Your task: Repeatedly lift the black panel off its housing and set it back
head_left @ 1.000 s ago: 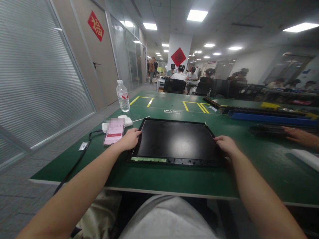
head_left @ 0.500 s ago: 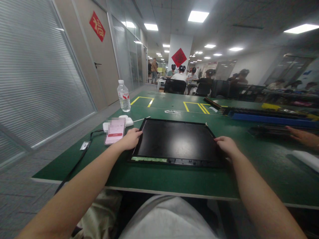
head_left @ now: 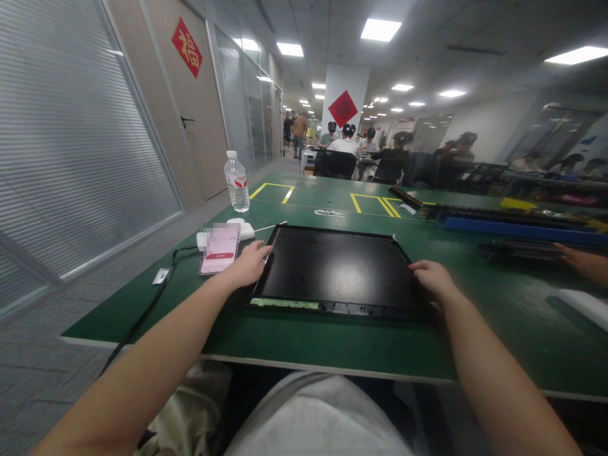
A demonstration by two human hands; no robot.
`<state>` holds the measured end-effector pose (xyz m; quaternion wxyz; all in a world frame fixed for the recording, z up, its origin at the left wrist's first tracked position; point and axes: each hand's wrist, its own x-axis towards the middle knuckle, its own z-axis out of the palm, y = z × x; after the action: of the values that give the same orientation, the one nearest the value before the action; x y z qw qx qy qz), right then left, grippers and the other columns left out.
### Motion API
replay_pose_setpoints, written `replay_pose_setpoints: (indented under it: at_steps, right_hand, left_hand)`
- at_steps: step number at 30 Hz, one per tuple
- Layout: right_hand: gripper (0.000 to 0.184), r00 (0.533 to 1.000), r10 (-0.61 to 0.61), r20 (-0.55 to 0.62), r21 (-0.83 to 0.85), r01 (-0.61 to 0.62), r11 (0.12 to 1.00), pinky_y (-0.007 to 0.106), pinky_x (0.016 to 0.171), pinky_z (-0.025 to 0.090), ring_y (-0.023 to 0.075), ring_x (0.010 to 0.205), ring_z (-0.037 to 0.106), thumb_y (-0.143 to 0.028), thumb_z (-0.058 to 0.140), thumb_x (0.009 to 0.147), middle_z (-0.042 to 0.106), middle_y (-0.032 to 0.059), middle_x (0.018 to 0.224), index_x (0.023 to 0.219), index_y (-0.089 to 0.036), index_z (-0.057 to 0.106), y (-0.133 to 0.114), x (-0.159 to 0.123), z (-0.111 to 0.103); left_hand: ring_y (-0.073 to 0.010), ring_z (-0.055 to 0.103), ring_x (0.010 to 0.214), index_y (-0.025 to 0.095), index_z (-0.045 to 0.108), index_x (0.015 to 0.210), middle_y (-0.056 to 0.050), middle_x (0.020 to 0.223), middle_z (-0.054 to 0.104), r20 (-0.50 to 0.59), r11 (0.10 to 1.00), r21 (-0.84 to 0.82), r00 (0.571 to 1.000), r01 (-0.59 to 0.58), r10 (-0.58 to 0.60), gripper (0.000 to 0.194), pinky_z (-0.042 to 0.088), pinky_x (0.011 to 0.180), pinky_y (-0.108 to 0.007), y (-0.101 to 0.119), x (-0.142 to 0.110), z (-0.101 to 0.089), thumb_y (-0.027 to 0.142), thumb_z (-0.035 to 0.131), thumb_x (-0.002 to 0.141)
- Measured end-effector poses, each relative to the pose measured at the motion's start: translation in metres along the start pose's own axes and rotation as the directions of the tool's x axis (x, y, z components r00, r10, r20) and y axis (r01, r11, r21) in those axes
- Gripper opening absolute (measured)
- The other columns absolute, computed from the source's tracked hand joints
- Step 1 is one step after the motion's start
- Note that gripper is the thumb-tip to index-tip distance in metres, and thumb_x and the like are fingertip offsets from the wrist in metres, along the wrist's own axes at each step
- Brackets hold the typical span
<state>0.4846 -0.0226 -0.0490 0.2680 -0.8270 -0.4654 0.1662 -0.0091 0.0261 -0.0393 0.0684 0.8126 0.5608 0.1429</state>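
Observation:
A flat black screen panel [head_left: 335,269] lies on the green table [head_left: 304,345] in front of me, with a pale green strip along its near edge. My left hand [head_left: 247,266] rests on the panel's left edge, fingers curled over the rim. My right hand [head_left: 432,278] sits on the right edge, fingers closed over that rim. Both hands grip the panel, which lies flat.
A phone [head_left: 219,248] with a pink screen lies left of the panel, next to a white object and a black cable [head_left: 156,291]. A water bottle [head_left: 236,182] stands at the far left. Another person's hand [head_left: 582,263] rests at the right, by dark trays. Seated people work in the background.
My left hand has crept slightly forward along the panel's left edge. The other person's hand at the right has drawn back a little. The panel has not moved.

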Motion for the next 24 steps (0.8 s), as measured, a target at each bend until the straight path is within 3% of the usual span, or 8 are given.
replay_pose_setpoints:
  at_steps: [4,7,10,15,24]
  right_hand:
    - [0.035,1.000,0.007,0.007,-0.005,-0.007,1.000,0.028,0.069,0.050,0.0207,0.078,0.067,-0.008,0.056,0.071,0.074,0.0091,0.093,0.098,-0.017,0.076,-0.001,-0.001,-0.001]
    - [0.032,1.000,-0.010,-0.001,0.006,0.010,1.000,0.027,0.070,0.050,0.0201,0.079,0.068,-0.008,0.056,0.072,0.075,0.0080,0.090,0.095,-0.018,0.076,0.000,-0.002,-0.001]
    - [0.030,1.000,-0.028,-0.014,0.002,0.028,1.000,0.026,0.071,0.050,0.0199,0.081,0.067,-0.008,0.057,0.071,0.074,0.0072,0.088,0.091,-0.019,0.076,0.001,-0.001,-0.001]
    - [0.032,1.000,-0.016,-0.013,-0.026,0.015,1.000,0.027,0.072,0.050,0.0201,0.080,0.067,-0.008,0.057,0.071,0.074,0.0080,0.090,0.094,-0.018,0.076,-0.003,-0.003,-0.002]
    - [0.034,1.000,-0.005,-0.011,-0.021,0.005,1.000,0.026,0.067,0.048,0.0190,0.077,0.066,-0.007,0.056,0.071,0.075,0.0080,0.093,0.097,-0.017,0.076,-0.004,-0.005,-0.002]
  left_hand:
    - [-0.0373,0.035,0.142,0.016,0.056,0.138,-0.017,0.154,0.039,-0.023,0.989,-0.082,0.992,-0.123,0.121,0.057,0.029,0.116,-0.053,-0.002,-0.007,-0.008,0.045,0.051,0.089]
    - [-0.0368,0.030,0.145,0.024,0.054,0.141,-0.014,0.159,0.032,0.048,0.956,-0.161,0.965,-0.247,0.257,0.072,0.027,0.118,-0.052,0.001,-0.014,-0.017,0.058,0.066,0.078]
    - [-0.0375,0.029,0.146,0.027,0.054,0.140,-0.013,0.161,0.030,0.127,0.932,-0.202,0.935,-0.302,0.331,0.078,0.028,0.117,-0.052,0.005,-0.019,-0.022,0.057,0.074,0.071]
    - [-0.0378,0.026,0.147,0.027,0.054,0.141,-0.014,0.162,0.026,0.206,0.923,-0.229,0.912,-0.309,0.356,0.081,0.027,0.118,-0.051,0.006,-0.019,-0.023,0.051,0.079,0.068]
    - [-0.0361,0.034,0.144,0.027,0.056,0.137,-0.012,0.159,0.033,0.157,0.883,-0.280,0.889,-0.378,0.430,0.075,0.029,0.117,-0.048,0.011,-0.019,-0.028,0.043,0.080,0.068]
